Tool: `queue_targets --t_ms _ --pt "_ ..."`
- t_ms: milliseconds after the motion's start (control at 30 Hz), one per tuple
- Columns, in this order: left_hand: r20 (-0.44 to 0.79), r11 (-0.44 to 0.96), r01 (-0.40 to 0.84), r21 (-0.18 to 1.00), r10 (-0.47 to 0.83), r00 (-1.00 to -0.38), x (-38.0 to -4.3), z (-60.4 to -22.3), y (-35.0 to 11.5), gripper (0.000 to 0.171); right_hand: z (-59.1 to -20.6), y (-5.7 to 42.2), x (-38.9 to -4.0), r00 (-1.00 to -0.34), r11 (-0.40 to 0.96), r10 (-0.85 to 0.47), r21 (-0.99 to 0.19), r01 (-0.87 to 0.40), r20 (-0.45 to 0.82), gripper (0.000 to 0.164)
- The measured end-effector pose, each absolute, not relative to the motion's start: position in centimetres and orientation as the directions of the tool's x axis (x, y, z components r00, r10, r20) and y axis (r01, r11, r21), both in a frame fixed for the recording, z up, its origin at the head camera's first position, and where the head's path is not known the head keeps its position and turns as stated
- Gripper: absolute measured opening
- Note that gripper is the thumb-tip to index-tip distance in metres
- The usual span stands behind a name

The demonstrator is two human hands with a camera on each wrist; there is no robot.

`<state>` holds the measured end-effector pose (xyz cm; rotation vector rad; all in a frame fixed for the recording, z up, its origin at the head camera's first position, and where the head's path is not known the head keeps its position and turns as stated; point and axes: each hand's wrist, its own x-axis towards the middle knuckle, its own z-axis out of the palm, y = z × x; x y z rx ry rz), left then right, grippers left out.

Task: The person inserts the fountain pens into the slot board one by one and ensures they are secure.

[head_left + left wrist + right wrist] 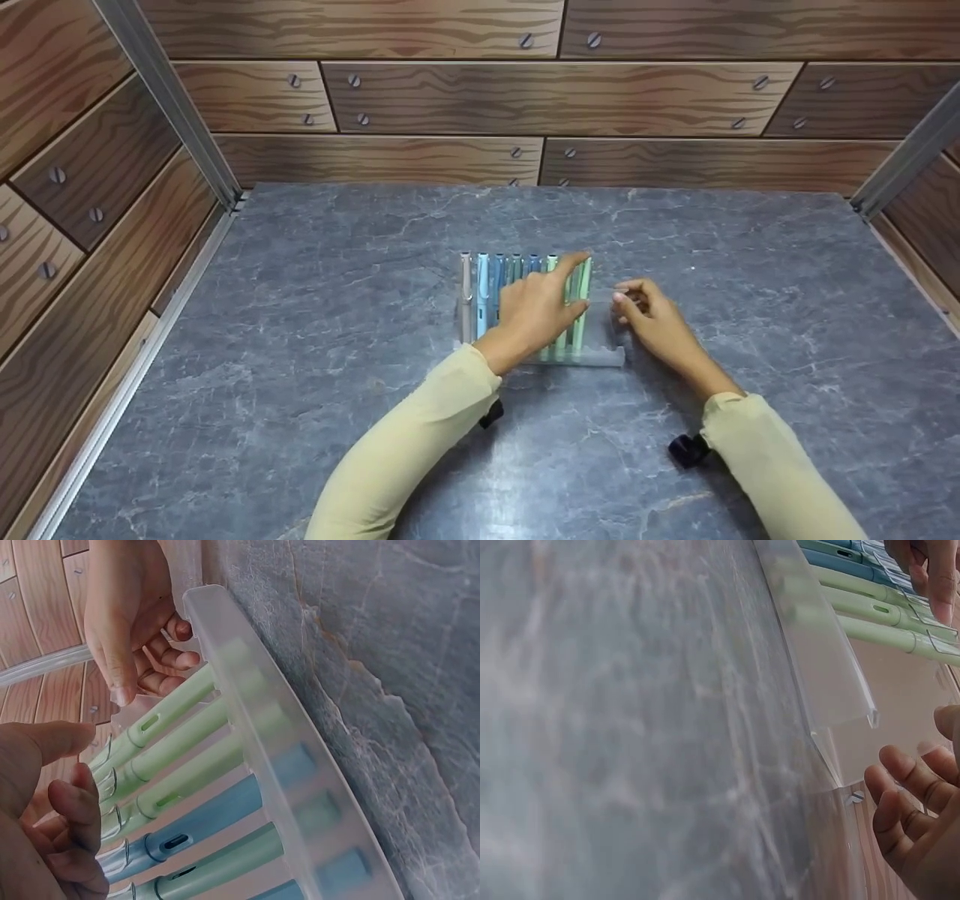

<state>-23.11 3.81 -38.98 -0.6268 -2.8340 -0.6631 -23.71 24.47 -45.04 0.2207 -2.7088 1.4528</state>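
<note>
A row of capped pens, several in grey, blue and green, lies side by side in a clear frosted pen tray point(600, 358). My left hand point(534, 307) reaches over the row and covers some of the pens. Its index finger extends to the top of the rightmost light green pen point(581, 324), while the thumb points at that pen's middle. Beside the tray's right end, my right hand point(656, 319) has loosely bent fingers with nothing between them. In the left wrist view, the pens' lower ends sit behind the frosted lip point(277, 742), with metal clips toward the left hand.
A grey marbled table point(337, 285) extends around the tray. Wood-patterned panels point(480, 97) rise behind and at the sides, with metal posts point(169, 97) at the corners. A dark wrist camera point(688, 450) hangs under the right sleeve. The tray's right end has an unfilled stretch point(885, 682).
</note>
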Motion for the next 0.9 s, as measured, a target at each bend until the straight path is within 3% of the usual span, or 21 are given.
queue_targets --t_ms 300,567,900 --pt "0.289 0.795 0.447 0.411 0.351 -0.891 -22.9 -39.0 3.4 0.051 -44.8 25.0 -23.4 -0.984 0.636 -0.082 -0.752 -0.173 0.157 0.041" --pt "0.465 0.780 0.516 0.355 0.332 -0.821 -22.8 -38.7 2.1 0.038 -44.2 25.0 -23.2 -0.969 0.647 -0.063 -0.729 -0.223 0.240 0.039" --pt "0.462 0.764 0.512 0.393 0.317 -0.828 -22.5 -37.9 0.6 0.046 -43.1 25.1 -23.0 -0.959 0.622 -0.078 -0.739 -0.260 0.272 0.039"
